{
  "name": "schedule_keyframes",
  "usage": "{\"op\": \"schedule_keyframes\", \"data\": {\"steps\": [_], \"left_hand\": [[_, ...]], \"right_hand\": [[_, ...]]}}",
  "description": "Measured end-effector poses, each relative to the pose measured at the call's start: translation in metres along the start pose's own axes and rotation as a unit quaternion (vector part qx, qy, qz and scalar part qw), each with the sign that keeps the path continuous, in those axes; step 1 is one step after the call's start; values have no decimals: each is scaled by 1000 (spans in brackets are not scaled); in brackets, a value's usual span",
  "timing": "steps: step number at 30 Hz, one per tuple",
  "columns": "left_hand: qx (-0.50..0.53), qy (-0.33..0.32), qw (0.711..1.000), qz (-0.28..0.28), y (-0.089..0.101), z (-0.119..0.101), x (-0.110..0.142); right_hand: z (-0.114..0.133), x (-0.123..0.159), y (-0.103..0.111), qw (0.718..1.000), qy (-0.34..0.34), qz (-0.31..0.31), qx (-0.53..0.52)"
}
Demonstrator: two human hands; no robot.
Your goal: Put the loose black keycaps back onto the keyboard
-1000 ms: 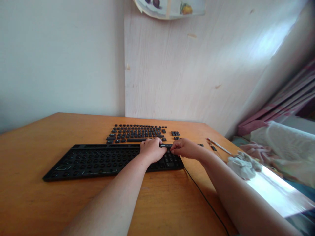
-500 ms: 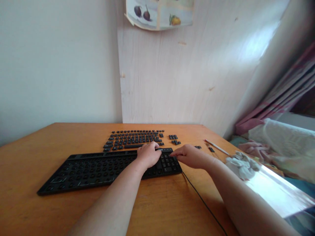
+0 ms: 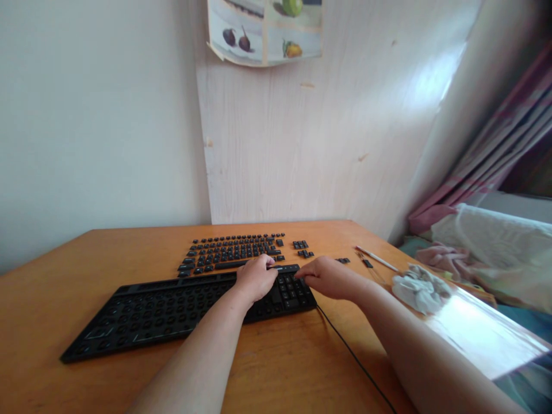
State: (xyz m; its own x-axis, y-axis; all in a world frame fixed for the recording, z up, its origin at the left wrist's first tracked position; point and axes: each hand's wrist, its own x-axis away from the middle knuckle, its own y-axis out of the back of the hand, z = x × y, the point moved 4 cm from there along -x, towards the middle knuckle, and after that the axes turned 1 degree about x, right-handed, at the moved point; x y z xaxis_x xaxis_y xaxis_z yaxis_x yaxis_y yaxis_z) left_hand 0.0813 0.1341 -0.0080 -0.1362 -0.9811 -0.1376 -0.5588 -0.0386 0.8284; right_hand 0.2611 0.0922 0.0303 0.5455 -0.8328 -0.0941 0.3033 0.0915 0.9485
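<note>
A black keyboard (image 3: 159, 313) lies at a slant on the desk, most of its left part bare of keycaps. Keycaps are seated on the number pad (image 3: 290, 292) at its right end. My left hand (image 3: 257, 279) rests over the keyboard, right of its middle, with fingers closed at its far edge. At the number pad's upper right, my right hand (image 3: 325, 277) touches the keys with the index fingertip, its other fingers curled under. Whether a small keycap is under that fingertip is hidden. Loose keycaps (image 3: 235, 251) lie in rows behind the keyboard.
Smaller groups of keycaps (image 3: 301, 245) lie farther right on the wooden desk (image 3: 267, 368). A thin brush-like stick (image 3: 377, 258), a small dark piece (image 3: 367, 263) and a crumpled cloth (image 3: 420, 289) are on the right. A cable (image 3: 351, 348) runs from the keyboard toward me.
The whole view has shifted, so the wall print shows more and the desk sits slightly lower. Both hands stay at nearly the same places on the keyboard.
</note>
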Motion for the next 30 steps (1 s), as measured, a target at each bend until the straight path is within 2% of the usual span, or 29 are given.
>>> {"op": "schedule_keyframes", "data": {"steps": [4, 9, 14, 25, 30], "left_hand": [[8, 3, 1000, 4, 0, 0, 1], [14, 4, 1000, 9, 0, 2, 0], [19, 3, 1000, 10, 0, 3, 0], [28, 7, 999, 18, 0, 3, 0], [29, 11, 999, 16, 0, 3, -1]], "right_hand": [[3, 0, -1, 999, 3, 24, 31], [7, 0, 0, 999, -10, -10, 31], [14, -2, -6, 999, 3, 3, 35], [18, -5, -10, 999, -2, -18, 49], [23, -8, -15, 998, 17, 0, 53]]}}
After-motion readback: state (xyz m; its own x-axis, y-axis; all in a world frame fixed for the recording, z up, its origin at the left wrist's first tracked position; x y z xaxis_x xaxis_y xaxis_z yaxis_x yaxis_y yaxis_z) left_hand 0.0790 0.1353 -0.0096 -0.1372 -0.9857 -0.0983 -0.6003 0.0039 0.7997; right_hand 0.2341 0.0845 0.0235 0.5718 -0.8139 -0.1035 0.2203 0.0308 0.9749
